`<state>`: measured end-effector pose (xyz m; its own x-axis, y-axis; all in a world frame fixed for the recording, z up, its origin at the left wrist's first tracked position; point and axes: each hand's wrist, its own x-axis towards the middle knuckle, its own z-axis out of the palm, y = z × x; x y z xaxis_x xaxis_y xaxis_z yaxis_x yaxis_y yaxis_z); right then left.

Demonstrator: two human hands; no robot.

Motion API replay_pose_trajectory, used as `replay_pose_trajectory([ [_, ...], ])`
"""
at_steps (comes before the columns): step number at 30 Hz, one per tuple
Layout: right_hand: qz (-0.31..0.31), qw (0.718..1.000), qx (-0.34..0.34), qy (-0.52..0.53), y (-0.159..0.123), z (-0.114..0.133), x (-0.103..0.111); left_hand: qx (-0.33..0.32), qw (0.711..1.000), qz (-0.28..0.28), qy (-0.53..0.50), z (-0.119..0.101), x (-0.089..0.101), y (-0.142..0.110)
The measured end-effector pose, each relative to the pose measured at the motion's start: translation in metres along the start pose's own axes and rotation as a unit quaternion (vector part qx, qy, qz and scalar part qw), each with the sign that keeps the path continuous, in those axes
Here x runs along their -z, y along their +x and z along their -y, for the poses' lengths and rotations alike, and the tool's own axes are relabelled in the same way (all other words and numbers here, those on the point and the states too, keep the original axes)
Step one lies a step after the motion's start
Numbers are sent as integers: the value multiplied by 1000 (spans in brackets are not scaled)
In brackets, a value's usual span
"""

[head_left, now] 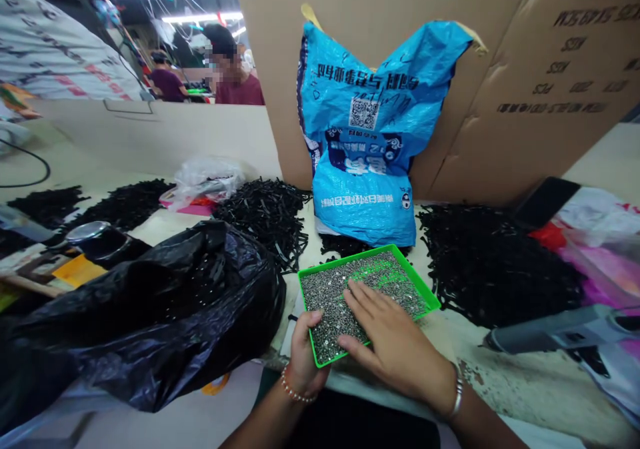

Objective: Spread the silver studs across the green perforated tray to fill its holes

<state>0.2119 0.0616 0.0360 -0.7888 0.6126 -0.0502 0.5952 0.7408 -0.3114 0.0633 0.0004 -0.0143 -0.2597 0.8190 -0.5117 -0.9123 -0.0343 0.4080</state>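
- The left hand (305, 352) is closed around the near corner of a shallow bright-green plastic tray (345, 260), gripping its rim.
- The right hand (390, 342) is lying open and flat, fingers spread, on small glittering silver beads (360, 289).
- The tray is sitting on a stained pale worktop (515, 386), near the person and in front of a crumpled blue woven sack (363, 129).
- The beads are covering the tray's floor in a thick, even layer, so much of the tray's load is remaining in place.
- Heaps of thin black strips (495, 266) are lying to the right, with more (265, 219) spreading far and left.
- Whether any strip is carrying beads is too small to tell.
- A bulging glossy black plastic bag (150, 316) is slumping on the left, its contents hidden.
- A grey hot-glue gun (560, 329) is lying on the right, with no hand touching it.
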Motion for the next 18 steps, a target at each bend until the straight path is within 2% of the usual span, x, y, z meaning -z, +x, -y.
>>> replay_pose_trajectory([
  [4, -34, 996, -73, -33, -12, -35, 3, -10, 1000, 21, 2, -4, 2, 0],
  [7, -38, 991, -117, -57, -16, -41, 3, 2, 1000, 24, -3, -5, 2, 1],
  [9, -29, 993, -102, -57, -13, -28, 1, 14, 1000, 25, -6, -4, 2, 2],
  [11, -10, 998, -53, -42, -7, -12, -1, 23, 999, 32, -17, -2, 3, 4],
  [13, 2, 1000, -10, -27, -2, -6, -3, 26, 998, 49, -27, 1, 5, 4],
  [15, -15, 1000, -14, -23, -3, -18, -4, 32, 996, 83, -30, 4, 8, 3],
  [18, -109, 992, -53, -15, -5, -66, -12, 48, 988, 147, -27, 10, 9, 1],
])
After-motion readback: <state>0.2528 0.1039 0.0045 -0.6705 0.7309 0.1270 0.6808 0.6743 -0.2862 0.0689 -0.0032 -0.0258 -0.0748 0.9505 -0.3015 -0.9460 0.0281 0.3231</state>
